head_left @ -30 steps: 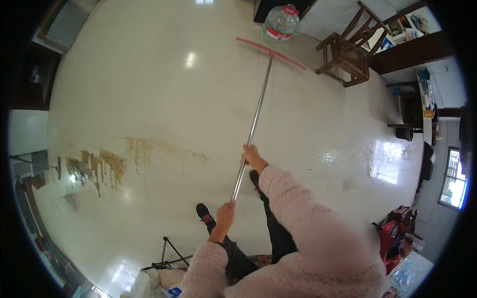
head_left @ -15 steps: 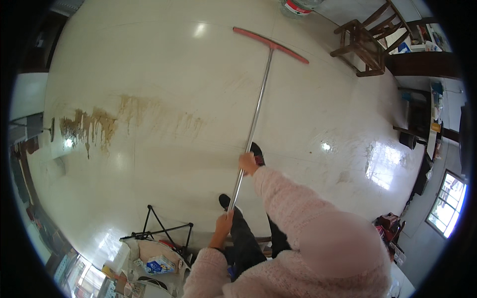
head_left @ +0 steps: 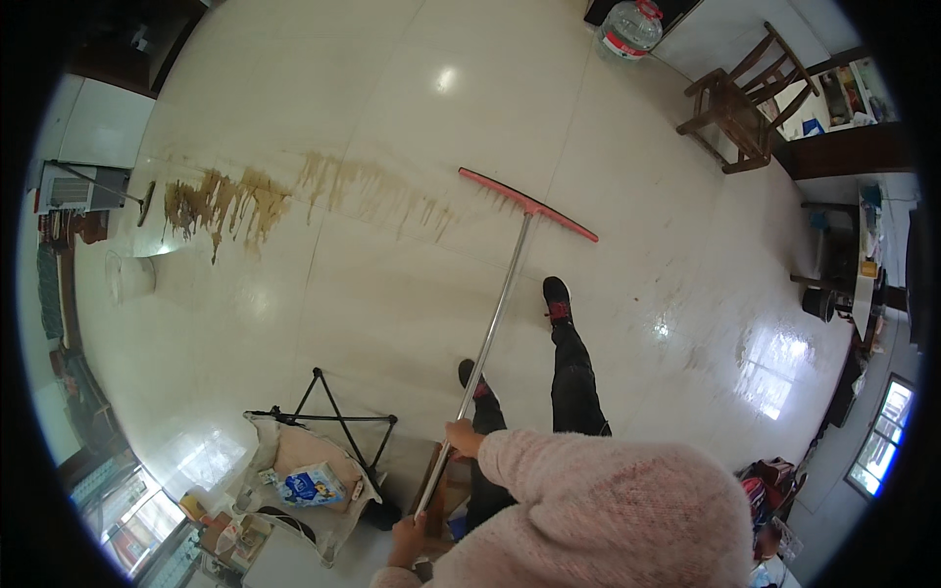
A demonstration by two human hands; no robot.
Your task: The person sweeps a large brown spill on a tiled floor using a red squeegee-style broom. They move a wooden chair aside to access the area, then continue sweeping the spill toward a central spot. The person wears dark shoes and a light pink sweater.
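A floor squeegee with a long silver pole and a wide red head slants across the floor, its head resting on the tiles to the far side of my feet. My right hand is wrapped round the lower part of the pole. Closer to me, my left hand grips the pole near its end. Brown, streaky liquid lies on the pale tiled floor left of the squeegee head, thinning toward it.
A folding camp chair with a blue packet stands at the near left. Far right are a wooden chair and a large clear water bottle. A clear bucket and another long-handled floor tool are at the left.
The squeegee has come back toward me, and both hands have moved nearer my body. My feet are farther apart in view; the head's view has shifted slightly.
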